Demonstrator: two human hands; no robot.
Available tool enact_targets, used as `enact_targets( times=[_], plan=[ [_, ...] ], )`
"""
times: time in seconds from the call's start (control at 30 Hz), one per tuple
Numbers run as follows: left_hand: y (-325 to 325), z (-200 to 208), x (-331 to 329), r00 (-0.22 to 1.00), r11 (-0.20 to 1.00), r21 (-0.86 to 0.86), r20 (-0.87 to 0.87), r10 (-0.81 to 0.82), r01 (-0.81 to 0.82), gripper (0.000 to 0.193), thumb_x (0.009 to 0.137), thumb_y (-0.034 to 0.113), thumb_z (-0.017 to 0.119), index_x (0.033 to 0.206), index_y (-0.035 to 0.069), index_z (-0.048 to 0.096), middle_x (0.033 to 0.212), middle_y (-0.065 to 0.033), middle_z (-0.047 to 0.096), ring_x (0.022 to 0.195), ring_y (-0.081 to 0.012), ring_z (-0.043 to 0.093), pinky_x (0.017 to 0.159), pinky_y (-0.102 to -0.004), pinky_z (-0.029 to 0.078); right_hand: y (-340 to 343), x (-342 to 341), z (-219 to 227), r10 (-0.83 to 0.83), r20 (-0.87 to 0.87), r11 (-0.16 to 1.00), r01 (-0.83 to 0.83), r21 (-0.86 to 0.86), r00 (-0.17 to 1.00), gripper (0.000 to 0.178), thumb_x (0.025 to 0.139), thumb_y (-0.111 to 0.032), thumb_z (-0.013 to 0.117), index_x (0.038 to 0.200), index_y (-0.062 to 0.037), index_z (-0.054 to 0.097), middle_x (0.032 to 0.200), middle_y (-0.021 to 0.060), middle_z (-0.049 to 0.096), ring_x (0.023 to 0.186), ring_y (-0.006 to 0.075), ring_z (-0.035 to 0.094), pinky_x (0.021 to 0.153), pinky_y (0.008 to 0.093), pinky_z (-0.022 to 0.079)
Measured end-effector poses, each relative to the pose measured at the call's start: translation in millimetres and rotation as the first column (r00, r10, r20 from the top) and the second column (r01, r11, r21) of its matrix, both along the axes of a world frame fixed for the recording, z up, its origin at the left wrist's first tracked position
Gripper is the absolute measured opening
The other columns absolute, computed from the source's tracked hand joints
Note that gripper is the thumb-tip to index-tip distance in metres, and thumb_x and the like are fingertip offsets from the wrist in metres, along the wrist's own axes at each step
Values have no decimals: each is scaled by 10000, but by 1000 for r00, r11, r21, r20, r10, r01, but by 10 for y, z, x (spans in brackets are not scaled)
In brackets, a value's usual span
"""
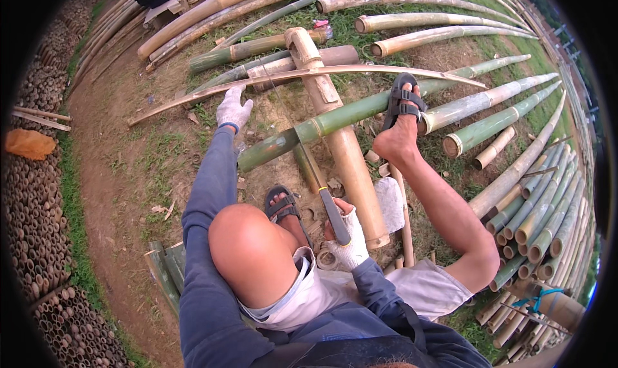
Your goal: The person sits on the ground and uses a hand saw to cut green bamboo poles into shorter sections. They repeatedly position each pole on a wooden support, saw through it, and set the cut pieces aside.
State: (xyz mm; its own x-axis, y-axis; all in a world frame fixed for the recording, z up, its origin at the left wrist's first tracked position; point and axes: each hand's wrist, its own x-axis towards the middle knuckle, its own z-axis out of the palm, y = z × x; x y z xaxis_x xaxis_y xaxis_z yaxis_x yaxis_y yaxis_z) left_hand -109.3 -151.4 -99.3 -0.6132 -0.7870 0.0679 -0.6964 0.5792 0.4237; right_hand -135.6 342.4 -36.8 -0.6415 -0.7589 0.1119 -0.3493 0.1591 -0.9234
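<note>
My right hand (349, 242), in a white knit glove, is wrapped round the dark handle of a handsaw (334, 217). Its thin blade points away from me and crosses a green bamboo pole (347, 112). Left of the blade, a green bamboo section (267, 149) sits slightly out of line with that pole. My gloved left hand (234, 108) has its fingers apart, close to a long split bamboo strip (206, 92); whether they touch it I cannot tell. My sandalled right foot (402, 107) rests on the green pole, which lies across a thick tan bamboo post (347, 155).
Several bamboo poles (444, 34) lie on the grass ahead and right. A stack of cut bamboo (541, 220) stands at my right. Piles of short bamboo pieces (38, 226) line the far left, with an orange sack (30, 144) on them.
</note>
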Motion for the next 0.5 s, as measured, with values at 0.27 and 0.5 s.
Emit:
enact_targets(
  times=[0.27, 0.5],
  plan=[
    [-241, 38, -258, 968, 978, -151, 228, -106, 143, 831, 977, 395, 759, 1707, 190, 418, 1789, -148, 381, 1604, -379, 429, 1287, -505, 416, 25, 26, -47, 33, 100, 999, -36, 31, 994, 591, 972, 13, 671, 1533, -33, 491, 1313, 136, 611, 1129, 200, 634, 1028, 339, 519],
    [-481, -5, -648, 921, 922, -276, 351, -168, 273, 942, 826, 528, 933, 1594, 143, 548, 1290, -173, 689, 1229, -388, 686, 1013, -529, 562, 59, 54, 42, 85, 399, 995, -96, 7, 913, 828, 931, -128, 823, 1655, -58, 425, 1430, 109, 634, 1278, 200, 631, 1123, 367, 491]
  ],
)
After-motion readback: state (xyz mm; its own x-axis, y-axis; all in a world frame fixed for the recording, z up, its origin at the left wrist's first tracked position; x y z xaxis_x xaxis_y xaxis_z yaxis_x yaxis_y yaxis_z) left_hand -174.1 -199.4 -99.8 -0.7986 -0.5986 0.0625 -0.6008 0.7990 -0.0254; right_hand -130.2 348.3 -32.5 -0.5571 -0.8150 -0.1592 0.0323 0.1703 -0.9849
